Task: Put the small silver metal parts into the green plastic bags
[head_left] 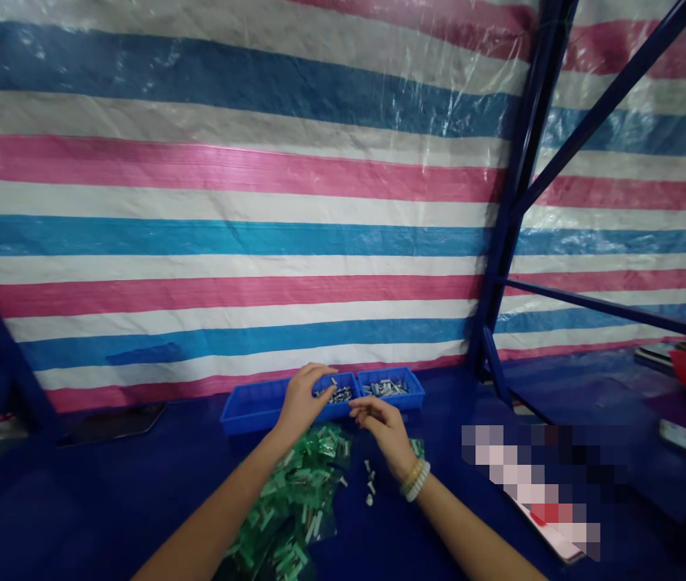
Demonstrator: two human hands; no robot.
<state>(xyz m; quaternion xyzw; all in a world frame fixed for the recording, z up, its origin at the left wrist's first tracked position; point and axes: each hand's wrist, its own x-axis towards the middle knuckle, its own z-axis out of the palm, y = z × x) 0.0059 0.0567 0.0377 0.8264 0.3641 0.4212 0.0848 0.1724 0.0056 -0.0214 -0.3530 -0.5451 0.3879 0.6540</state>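
My left hand [305, 397] reaches over the blue parts tray [253, 406], thumb and fingers apart in a curve. Small metal screws [341, 394] lie in the compartment at its fingertips, and one small piece shows between them. Just in front of the tray is my right hand [384, 428], fingers bent and drawn together; whatever they pinch, if anything, is too small to make out. A beaded bracelet [416, 479] circles that wrist. Longer metal pieces [386, 388] fill the right compartment. Between my forearms lies a pile of green-and-clear small plastic bags [300, 492] holding metal parts.
Several loose screws [370, 482] lie on the blue table [137, 500] beside the pile. A partly blurred flat pink-white item [552, 532] is at right. A dark phone-like slab [116, 424] rests at left. Blue metal posts [509, 210] stand before a striped sheet [227, 242].
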